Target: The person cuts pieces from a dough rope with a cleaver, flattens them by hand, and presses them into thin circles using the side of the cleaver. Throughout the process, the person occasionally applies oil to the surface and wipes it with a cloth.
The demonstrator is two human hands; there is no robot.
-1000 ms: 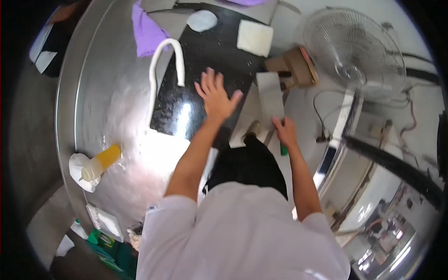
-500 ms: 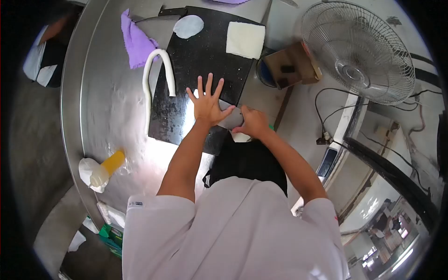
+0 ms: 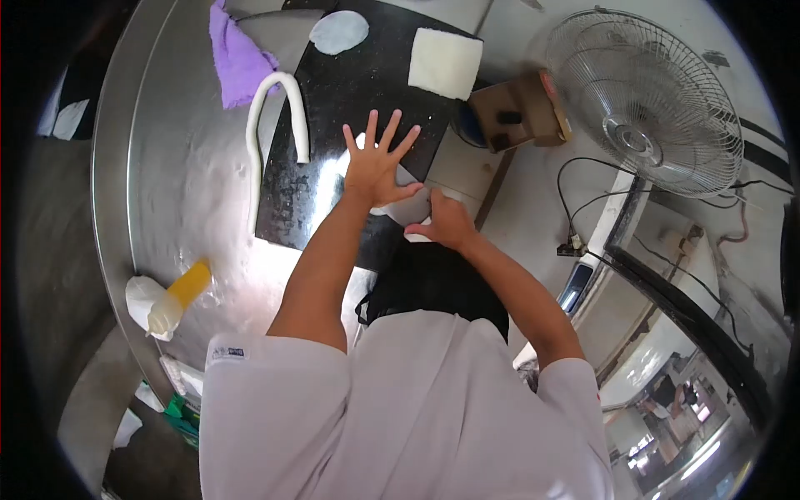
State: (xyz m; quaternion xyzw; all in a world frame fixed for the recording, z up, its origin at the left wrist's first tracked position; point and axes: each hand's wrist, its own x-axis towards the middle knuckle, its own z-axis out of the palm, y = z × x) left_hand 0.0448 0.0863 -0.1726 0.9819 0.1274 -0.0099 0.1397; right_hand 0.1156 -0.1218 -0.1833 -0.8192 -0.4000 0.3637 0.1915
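Observation:
My left hand (image 3: 377,167) is spread over the black board (image 3: 287,200), fingers apart, its palm side down and thumb toward the right. A flat grey metal blade (image 3: 408,206) lies beside it, partly under the palm. My right hand (image 3: 446,221) grips the blade's right side between thumb and fingers. A bit of white material shows at the left hand's wrist. Left of the hands, a long white dough-like strip (image 3: 253,150) bends over the board's edge. Farther up the board are a flat white round (image 3: 339,32) and a pale square cloth (image 3: 445,63).
A purple cloth (image 3: 237,62) lies on the metal table (image 3: 179,150). A yellow-and-white bottle (image 3: 179,298) stands at the lower left. To the right are an open cardboard box (image 3: 521,111), a wire-caged fan (image 3: 642,108) and loose cables.
My left hand has turned slightly, its fingers now pointing more to the right. My right hand stays on the blade, which sits slightly lower left. The whole view has shifted a little.

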